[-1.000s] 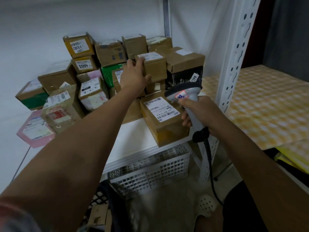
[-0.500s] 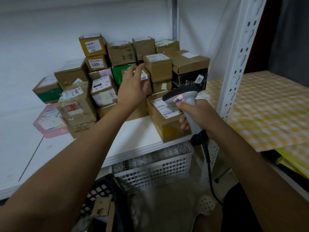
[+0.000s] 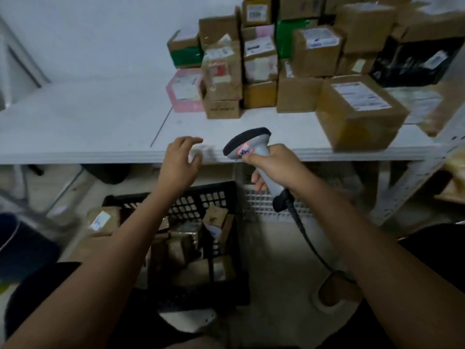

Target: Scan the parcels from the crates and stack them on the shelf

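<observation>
1. A white shelf [image 3: 100, 122] spans the frame's upper half, its front edge crossing mid-frame.
2. Stacked parcels [image 3: 297, 71], mostly brown cartons, crowd its upper right.
3. One labelled carton [image 3: 359, 114] sits at the front edge, right.
4. The floor [image 3: 276, 273] below carries a black crate [image 3: 201, 205] holding parcels, lower centre.

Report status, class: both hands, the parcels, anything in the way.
Left hand empty, fingers loose, at shelf edge. Right hand grips scanner. Parcels wait in black crate below. Nothing blocks it.
</observation>
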A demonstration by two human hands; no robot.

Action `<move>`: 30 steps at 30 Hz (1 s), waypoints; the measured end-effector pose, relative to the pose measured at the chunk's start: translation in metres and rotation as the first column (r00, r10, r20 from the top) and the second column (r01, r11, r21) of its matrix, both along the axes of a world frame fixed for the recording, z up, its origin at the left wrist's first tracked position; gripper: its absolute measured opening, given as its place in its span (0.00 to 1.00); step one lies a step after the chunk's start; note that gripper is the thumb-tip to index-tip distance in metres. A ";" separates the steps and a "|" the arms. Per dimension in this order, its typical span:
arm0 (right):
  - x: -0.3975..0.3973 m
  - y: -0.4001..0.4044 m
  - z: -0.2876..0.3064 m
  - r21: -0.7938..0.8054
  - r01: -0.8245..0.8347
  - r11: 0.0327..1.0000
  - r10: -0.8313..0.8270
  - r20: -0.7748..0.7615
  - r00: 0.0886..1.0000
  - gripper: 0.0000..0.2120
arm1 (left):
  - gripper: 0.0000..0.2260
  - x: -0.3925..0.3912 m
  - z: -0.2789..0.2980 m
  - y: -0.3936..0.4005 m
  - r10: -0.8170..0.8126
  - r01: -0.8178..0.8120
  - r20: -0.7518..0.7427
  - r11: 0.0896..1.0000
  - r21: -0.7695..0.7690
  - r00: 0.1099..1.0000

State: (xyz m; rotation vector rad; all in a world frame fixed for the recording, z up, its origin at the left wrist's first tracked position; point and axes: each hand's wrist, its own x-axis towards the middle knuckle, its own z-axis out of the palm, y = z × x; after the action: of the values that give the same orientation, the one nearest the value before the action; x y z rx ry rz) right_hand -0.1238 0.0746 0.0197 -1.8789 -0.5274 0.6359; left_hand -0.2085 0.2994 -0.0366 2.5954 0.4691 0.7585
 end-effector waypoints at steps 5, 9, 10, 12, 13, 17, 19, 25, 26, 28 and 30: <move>-0.048 0.049 -0.063 -0.185 -0.179 0.966 0.164 -0.095 0.982 0.21 | 0.16 -0.085 -0.084 0.060 0.209 -0.286 -0.341 0.938 -0.195 0.917; -0.063 0.069 -0.091 -0.293 -0.274 0.916 0.246 -0.131 0.961 0.24 | 0.21 -0.125 -0.141 0.085 0.275 -0.499 -0.618 0.838 -0.221 0.736; -0.066 0.074 -0.095 -0.312 -0.279 0.908 0.249 -0.133 0.959 0.25 | 0.24 -0.132 -0.153 0.089 0.258 -0.543 -0.680 0.804 -0.242 0.686; -0.068 0.083 -0.102 -0.332 -0.273 0.903 0.240 -0.139 0.961 0.23 | 0.30 -0.142 -0.175 0.094 0.237 -0.605 -0.740 0.747 -0.275 0.629; -0.069 0.088 -0.106 -0.330 -0.269 0.905 0.231 -0.150 0.961 0.21 | 0.31 -0.145 -0.183 0.095 0.249 -0.620 -0.739 0.734 -0.278 0.626; -0.067 0.102 -0.118 -0.326 -0.264 0.908 0.215 -0.179 0.960 0.17 | 0.30 -0.149 -0.199 0.095 0.353 -0.650 -0.689 0.725 -0.227 0.634; -0.067 0.107 -0.123 -0.327 -0.265 0.907 0.214 -0.183 0.960 0.17 | 0.29 -0.147 -0.202 0.092 0.368 -0.666 -0.676 0.705 -0.246 0.639; -0.062 0.110 -0.134 -0.333 -0.263 0.905 0.203 -0.204 0.958 0.16 | 0.27 -0.126 -0.208 0.077 0.203 -0.547 -0.608 0.703 -0.455 0.767; -0.062 0.110 -0.136 -0.333 -0.260 0.907 0.198 -0.208 0.958 0.16 | 0.25 -0.123 -0.208 0.074 0.098 -0.476 -0.642 0.757 -0.448 0.760; -0.060 0.107 -0.137 -0.333 -0.246 0.911 0.182 -0.211 0.960 0.16 | 0.20 -0.119 -0.207 0.072 -0.145 -0.307 -0.713 0.831 -0.465 0.686; -0.059 0.105 -0.138 -0.341 -0.234 0.910 0.170 -0.207 0.963 0.17 | 0.19 -0.120 -0.206 0.076 -0.339 -0.158 -0.721 0.836 -0.525 0.604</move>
State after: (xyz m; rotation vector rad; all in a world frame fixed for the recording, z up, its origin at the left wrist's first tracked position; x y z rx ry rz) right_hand -0.1824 0.1800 -0.1187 -2.1018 -0.5216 1.0881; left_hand -0.3286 0.3752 -0.2421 2.2118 0.6585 -0.6080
